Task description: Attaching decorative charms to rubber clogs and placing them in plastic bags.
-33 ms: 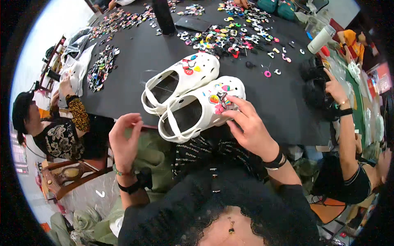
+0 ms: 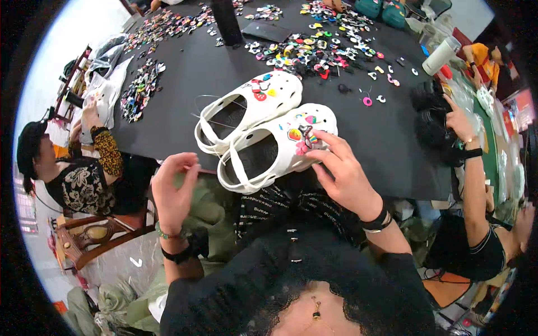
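Two white clogs lie side by side on the dark table, heel straps toward me. Colourful shoe charms dot the upper of the far clog (image 2: 287, 92) and the near clog (image 2: 263, 178). My right hand (image 2: 347, 179) grips the near clog's side, index fingertip against a dark charm (image 2: 307, 132) beside a pink flower charm (image 2: 302, 148). Left of the heels, apart from both shoes, my left hand (image 2: 174, 190) is raised with thumb and fingertips brought together; anything between them is too small to make out. A thin clear loop (image 2: 197, 106) rises near the far clog's heel.
Loose charms (image 2: 314, 53) spread across the table's far side, with another pile (image 2: 140, 89) at left. A black post (image 2: 226, 25) stands at the back. Black shoes (image 2: 431, 120) and a pale bottle (image 2: 441, 56) are at right. Co-workers sit on both sides.
The view has shifted very slightly. My left hand's thumb and fingertips look a little closer together; my right hand keeps its place on the near clog.
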`<state>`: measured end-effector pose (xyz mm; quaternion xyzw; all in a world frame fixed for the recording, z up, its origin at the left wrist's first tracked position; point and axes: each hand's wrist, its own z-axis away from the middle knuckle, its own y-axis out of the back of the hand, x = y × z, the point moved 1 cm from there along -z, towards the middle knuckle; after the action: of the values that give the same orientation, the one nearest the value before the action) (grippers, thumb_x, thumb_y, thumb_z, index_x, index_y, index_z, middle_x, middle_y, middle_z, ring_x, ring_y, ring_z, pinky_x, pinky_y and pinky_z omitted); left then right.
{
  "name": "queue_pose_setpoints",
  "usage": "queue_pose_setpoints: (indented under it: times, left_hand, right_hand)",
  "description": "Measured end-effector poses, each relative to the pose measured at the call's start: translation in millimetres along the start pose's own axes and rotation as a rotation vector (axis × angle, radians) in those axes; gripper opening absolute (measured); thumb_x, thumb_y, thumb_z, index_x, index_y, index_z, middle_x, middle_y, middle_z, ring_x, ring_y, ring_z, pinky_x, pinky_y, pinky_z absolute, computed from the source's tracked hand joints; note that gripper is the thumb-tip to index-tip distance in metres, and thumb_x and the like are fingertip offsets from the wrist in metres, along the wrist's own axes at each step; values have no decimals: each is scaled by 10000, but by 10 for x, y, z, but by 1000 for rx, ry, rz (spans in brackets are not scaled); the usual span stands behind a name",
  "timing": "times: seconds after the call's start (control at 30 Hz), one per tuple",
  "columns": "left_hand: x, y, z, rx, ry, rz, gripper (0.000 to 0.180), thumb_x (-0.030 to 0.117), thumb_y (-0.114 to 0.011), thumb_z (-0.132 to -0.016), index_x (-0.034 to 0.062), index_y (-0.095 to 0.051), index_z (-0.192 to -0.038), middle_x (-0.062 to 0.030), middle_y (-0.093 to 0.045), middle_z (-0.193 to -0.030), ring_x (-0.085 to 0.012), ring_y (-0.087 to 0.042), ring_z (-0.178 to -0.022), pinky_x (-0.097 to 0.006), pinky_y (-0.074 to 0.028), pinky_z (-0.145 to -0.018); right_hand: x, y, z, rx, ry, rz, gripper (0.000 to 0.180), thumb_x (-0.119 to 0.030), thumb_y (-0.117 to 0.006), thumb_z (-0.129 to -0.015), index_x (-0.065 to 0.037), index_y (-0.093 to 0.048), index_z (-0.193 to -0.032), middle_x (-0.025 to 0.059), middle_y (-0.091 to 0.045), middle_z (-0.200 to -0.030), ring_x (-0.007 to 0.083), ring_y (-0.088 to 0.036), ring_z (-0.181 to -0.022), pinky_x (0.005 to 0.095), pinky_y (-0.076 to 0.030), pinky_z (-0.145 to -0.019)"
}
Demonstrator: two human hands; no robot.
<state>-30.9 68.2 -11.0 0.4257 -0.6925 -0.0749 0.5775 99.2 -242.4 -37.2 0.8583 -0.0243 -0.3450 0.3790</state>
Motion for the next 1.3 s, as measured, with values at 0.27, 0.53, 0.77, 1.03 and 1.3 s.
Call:
queue_pose_setpoints:
  times: [0.27,0.53,0.77,1.03,1.3]
  left_hand:
    - [928,-63,-164,-243,-515,90,264,-39,-756,-715,32,-693,-962,-130,-692,-1060,-299,-666,-959,-363,-528,-845]
    - [1026,-805,-870,-252,-855,-200,391,169,-697,-863,-28,-586,-1181,-225,-581,-1270,-391,-586,-1146,-437,-467,-1002]
    - [428,-713,-807,-379,-160,-379,575,335,-737,-862,-46,-535,-1242,-234,-617,-1157,-392,-598,-1089,-436,-472,-951]
    - [227,-802,-926,-524,-309,-444,566,385,-801,-763,-76,-609,-1030,-247,-632,-1027,-393,-607,-1018,-438,-484,-916]
    - [91,-1046,-1116,-534,-206,-318,571,381,-827,-680,-111,-633,-896,-284,-661,-909,-428,-646,-930,-450,-505,-859]
  right_hand:
    - [50,64,91,-9,-47,10,292,25,-684,-804,-21,-627,-1087,216,-530,-1358,402,-533,-1214,465,-451,-1026]
    - [38,58,83,-39,-49,80,311,47,-672,-806,-26,-637,-1106,187,-517,-1394,377,-513,-1246,426,-472,-982]
    - [117,21,142,-46,-64,57,283,30,-673,-809,-15,-650,-1087,185,-520,-1388,374,-511,-1245,435,-467,-985]
    - [97,14,80,-44,-54,70,282,33,-676,-804,-16,-652,-1081,175,-528,-1365,369,-508,-1226,426,-474,-960]
    - [152,-12,144,-18,-54,33,266,31,-679,-790,-6,-635,-1050,192,-522,-1356,404,-501,-1231,477,-429,-1038]
